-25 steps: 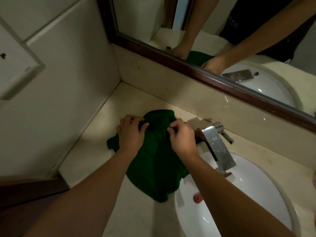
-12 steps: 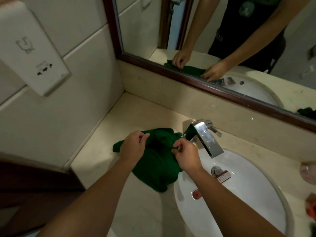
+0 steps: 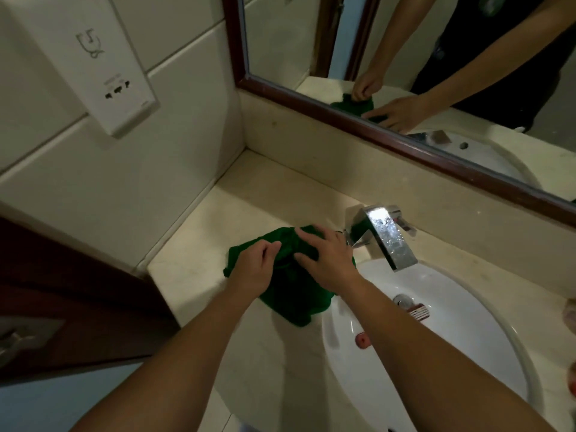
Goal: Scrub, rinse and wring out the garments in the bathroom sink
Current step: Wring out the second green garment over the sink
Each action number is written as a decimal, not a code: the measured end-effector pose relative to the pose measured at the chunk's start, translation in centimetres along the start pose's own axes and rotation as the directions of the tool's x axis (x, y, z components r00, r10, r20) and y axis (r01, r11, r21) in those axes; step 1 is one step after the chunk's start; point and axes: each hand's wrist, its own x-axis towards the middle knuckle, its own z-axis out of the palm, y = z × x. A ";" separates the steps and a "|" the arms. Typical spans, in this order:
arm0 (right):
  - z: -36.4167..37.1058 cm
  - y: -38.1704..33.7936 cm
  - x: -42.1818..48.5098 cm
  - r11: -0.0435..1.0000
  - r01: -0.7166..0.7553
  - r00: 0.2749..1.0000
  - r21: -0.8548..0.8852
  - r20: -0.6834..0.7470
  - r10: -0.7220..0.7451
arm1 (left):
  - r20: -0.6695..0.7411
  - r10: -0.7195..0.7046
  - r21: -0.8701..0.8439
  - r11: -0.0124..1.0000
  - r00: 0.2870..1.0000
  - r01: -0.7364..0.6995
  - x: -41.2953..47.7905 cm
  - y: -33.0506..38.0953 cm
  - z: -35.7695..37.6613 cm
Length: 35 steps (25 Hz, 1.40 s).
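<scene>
While hands [image 3: 254, 271] hold garment [image 3: 293, 297], faucet [image 3: 386, 238] beside, perhaps touching.

A dimly lit bathroom corner. Large, pale, glossy wall tiles [image 3: 93, 198] covered the left wall, where a white socket panel [image 3: 103, 63] was mounted high up. A mirror [image 3: 296, 35] in a dark reddish wooden frame [image 3: 343, 115] hung on the back wall above a low cream stone backsplash [image 3: 311, 145]. A cream stone countertop [image 3: 249, 188] ran into the corner. A dark wooden panel [image 3: 62, 291] stood at the counter's left end. The mirror reflected a brown door frame [image 3: 327, 42].
</scene>
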 end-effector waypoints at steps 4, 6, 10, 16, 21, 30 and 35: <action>0.9 -0.5 0.9 0.999 -0.017 1.000 -0.030 0.015 0.017 | -0.009 -0.083 0.038 0.996 0.996 0.083 1.0 0.6 0.2; 1.1 -0.3 1.2 0.999 0.031 0.999 -0.030 0.030 -0.031 | -0.008 -0.077 0.036 0.996 0.997 0.077 1.4 0.7 0.2; 0.4 -0.5 1.6 0.991 0.111 0.994 0.079 -0.026 -0.109 | -0.023 -0.043 0.088 0.995 0.999 0.045 2.2 1.0 -0.1; -4.4 -1.3 0.5 0.944 0.185 0.983 0.275 -0.042 -0.180 | -0.065 0.063 0.153 0.987 0.996 -0.053 4.1 5.3 -2.3; -7.7 0.1 -2.6 0.965 0.204 0.969 0.165 -0.174 -0.175 | -0.022 0.223 0.127 0.968 0.975 -0.218 3.8 10.0 -1.9; -14.8 4.0 -13.9 0.921 0.193 0.854 0.338 -0.520 0.012 | 0.296 0.553 0.220 0.754 0.779 -0.619 -0.4 16.1 1.1; -19.8 8.1 -19.2 0.932 0.126 0.785 0.341 -0.608 0.116 | 0.077 0.619 0.094 0.776 0.782 -0.623 -4.0 22.7 5.6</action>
